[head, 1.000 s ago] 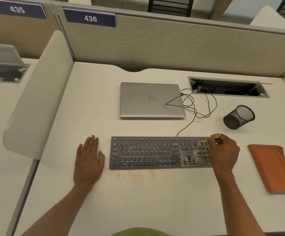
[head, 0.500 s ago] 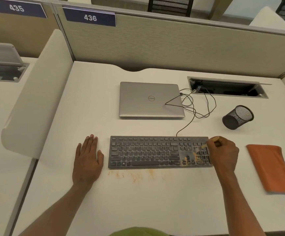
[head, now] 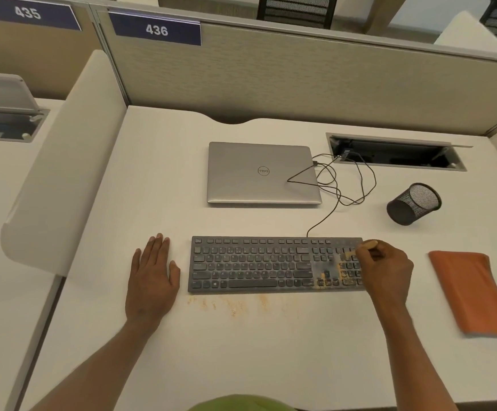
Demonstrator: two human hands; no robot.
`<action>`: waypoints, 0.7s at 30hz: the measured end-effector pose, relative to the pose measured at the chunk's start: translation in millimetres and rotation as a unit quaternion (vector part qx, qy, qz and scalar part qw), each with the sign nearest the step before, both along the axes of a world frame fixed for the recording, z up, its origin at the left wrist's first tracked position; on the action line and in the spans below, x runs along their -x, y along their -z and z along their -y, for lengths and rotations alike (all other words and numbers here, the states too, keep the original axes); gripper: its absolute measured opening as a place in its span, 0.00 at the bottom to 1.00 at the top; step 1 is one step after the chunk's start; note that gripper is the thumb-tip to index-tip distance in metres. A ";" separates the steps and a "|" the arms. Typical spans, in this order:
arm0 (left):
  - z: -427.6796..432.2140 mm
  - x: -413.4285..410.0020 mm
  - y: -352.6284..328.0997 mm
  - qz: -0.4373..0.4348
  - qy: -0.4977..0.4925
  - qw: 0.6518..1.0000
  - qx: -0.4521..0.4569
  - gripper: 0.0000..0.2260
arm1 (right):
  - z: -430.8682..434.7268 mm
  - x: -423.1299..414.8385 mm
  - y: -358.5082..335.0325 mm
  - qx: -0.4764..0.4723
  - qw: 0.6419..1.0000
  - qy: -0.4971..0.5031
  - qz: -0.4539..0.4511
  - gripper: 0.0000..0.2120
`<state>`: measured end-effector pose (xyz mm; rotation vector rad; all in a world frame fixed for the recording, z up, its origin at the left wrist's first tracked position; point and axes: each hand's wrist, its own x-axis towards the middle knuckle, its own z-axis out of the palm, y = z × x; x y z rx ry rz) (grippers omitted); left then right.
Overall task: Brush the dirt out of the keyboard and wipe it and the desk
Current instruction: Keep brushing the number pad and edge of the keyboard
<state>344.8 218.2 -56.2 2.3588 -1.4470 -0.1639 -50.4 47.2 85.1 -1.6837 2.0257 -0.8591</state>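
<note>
A dark grey keyboard (head: pixel 259 264) lies on the white desk (head: pixel 241 345). Orange dirt covers its right keys, and more orange dirt (head: pixel 235 305) is scattered on the desk along its front edge. My right hand (head: pixel 385 269) is over the keyboard's right end and grips a small brush (head: pixel 357 250) with a wooden handle, its bristles blurred over the number pad. My left hand (head: pixel 152 280) rests flat on the desk just left of the keyboard, fingers straight. An orange cloth (head: pixel 472 292) lies to the right of the keyboard.
A closed silver laptop (head: pixel 260 173) sits behind the keyboard, with cables (head: pixel 342 185) running to an open cable tray (head: pixel 395 152). A black mesh cup (head: pixel 415 204) lies on its side at the right. A white divider (head: pixel 63 161) bounds the left.
The brush has shifted slightly over the number pad, with the orange dirt there spread differently. My left hand has stayed flat on the desk.
</note>
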 end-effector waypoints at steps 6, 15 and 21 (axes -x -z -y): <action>-0.1 -0.4 0.3 -0.004 0.002 1.000 0.003 0.29 | -2.4 -13.0 2.8 0.014 0.998 -0.015 0.052 0.10; -0.2 0.0 1.0 -0.004 0.001 1.000 0.007 0.29 | -5.7 -8.6 12.0 -0.010 1.000 -0.011 0.012 0.09; -0.5 -0.1 0.5 0.000 0.002 1.000 0.007 0.29 | -5.5 -16.0 6.4 0.007 0.999 -0.017 0.042 0.08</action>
